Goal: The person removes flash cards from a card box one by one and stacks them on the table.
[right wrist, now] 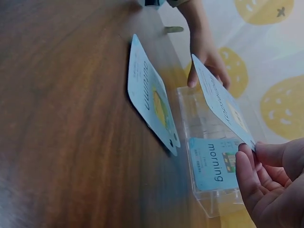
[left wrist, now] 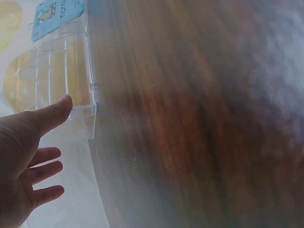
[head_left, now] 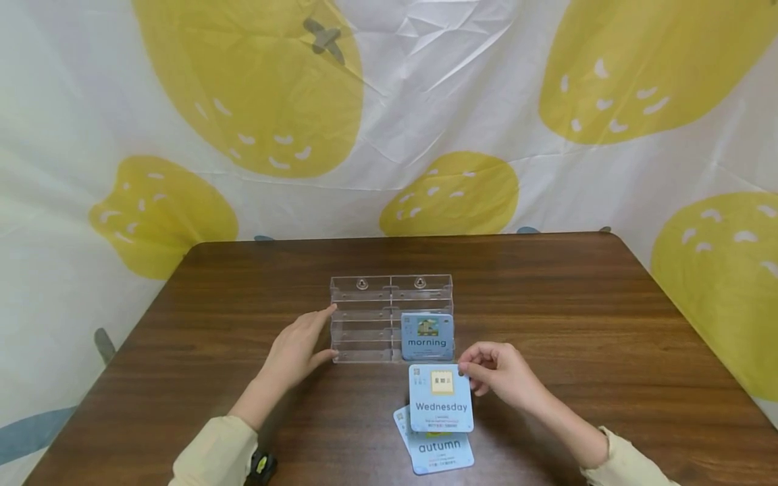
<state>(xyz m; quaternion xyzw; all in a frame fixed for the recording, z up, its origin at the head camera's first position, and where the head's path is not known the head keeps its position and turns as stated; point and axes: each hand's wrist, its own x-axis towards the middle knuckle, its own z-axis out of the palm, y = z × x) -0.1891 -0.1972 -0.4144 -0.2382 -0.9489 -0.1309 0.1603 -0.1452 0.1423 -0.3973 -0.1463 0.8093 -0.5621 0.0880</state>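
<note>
My right hand [head_left: 501, 374] pinches the top right corner of a light blue "Wednesday" card [head_left: 440, 401], raised above the table. Beneath it an "autumn" card [head_left: 442, 453] lies on the table, overlapping another card whose edge shows at its left. A clear plastic rack [head_left: 362, 331] with two columns of pockets stands beyond the cards. In its lower right part sits a "morning" card [head_left: 427, 337]. My left hand [head_left: 298, 347] is at the rack's left side, thumb and fingers spread and touching its edge; in the left wrist view the thumb [left wrist: 59, 109] overlaps the rack's edge.
The brown wooden table [head_left: 547, 290] reaches back to a white cloth [head_left: 292, 209] printed with yellow fruit. A small black object [head_left: 261, 466] with a yellow-green mark shows by the left sleeve.
</note>
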